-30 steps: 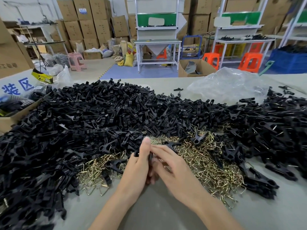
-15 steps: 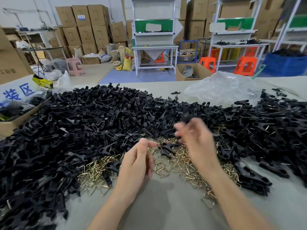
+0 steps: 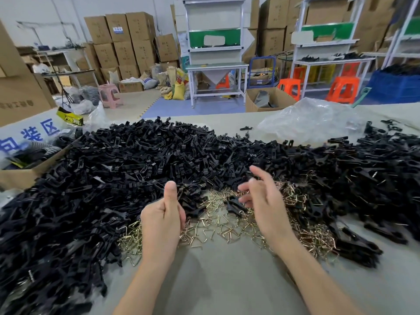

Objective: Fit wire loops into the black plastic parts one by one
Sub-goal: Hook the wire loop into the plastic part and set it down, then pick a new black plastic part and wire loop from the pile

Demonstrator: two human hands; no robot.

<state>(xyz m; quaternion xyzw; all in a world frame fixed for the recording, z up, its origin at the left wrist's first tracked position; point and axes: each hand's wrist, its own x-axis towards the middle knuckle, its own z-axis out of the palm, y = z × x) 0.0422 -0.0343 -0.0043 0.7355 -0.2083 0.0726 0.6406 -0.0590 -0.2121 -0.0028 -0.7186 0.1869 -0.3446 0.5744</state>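
– Between the two hands, on the table (image 3: 216, 280), what is that brassy litter?
– Those are wire loops (image 3: 222, 226), loosely spread, ringed by the heap of black plastic parts (image 3: 136, 167); one black part (image 3: 234, 204) lies atop them.
– How would they handle?
– Light, thin and springy, I'd judge, and quick to tangle; pinch one by its closed bend, ends free. The plastic looks stiff: hold its body.
– And the hands?
– The right hand (image 3: 263, 201) hovers over the loops, fingers spread, empty. The left hand (image 3: 162, 220) has thumb up, fingers curled; whether it holds anything I cannot tell. A clear plastic bag (image 3: 311, 123) sits beyond
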